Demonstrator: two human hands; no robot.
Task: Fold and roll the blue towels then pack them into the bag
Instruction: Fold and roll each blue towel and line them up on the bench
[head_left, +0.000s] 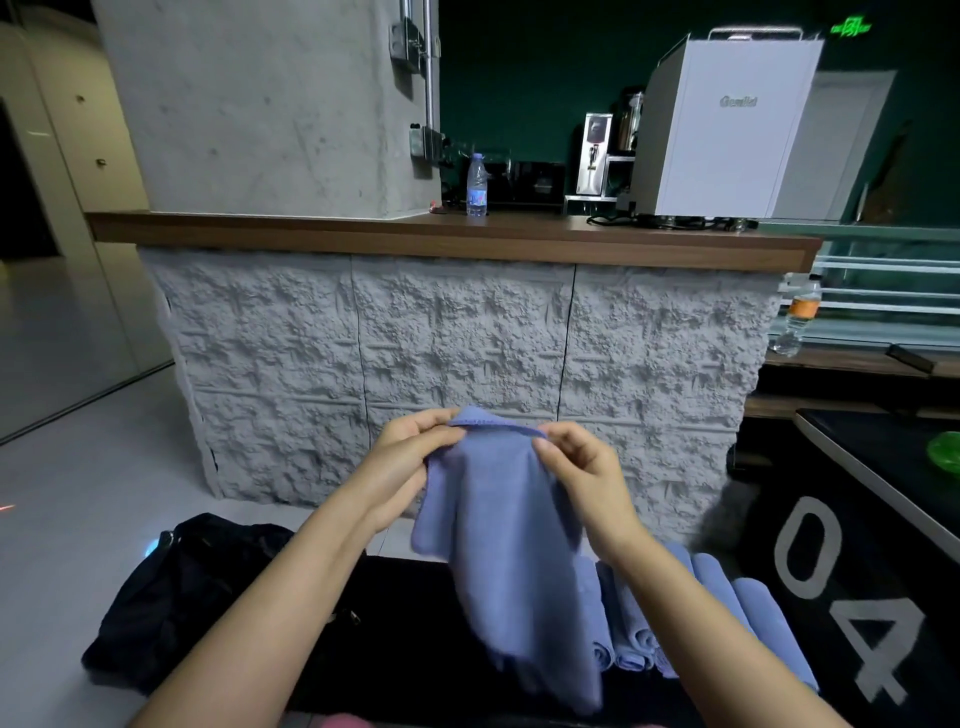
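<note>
Up high, left hand (415, 447) and right hand (576, 467) each pinch the blue towel's (498, 530) top edge

Head camera (wide-angle) looks forward and down, near a stone counter (462, 364).

Tally, standing by: loose blue towel (498, 519), one; rolled blue towels (631, 623) on the desk (405, 623), at least four, row partly hidden by an arm; black bag (182, 587), one; plastic bottles, two: clear bottle (476, 184), orange-labelled bottle (800, 317); white machine (727, 124), one; grips, two: left grip (415, 457), right grip (582, 478).
</note>
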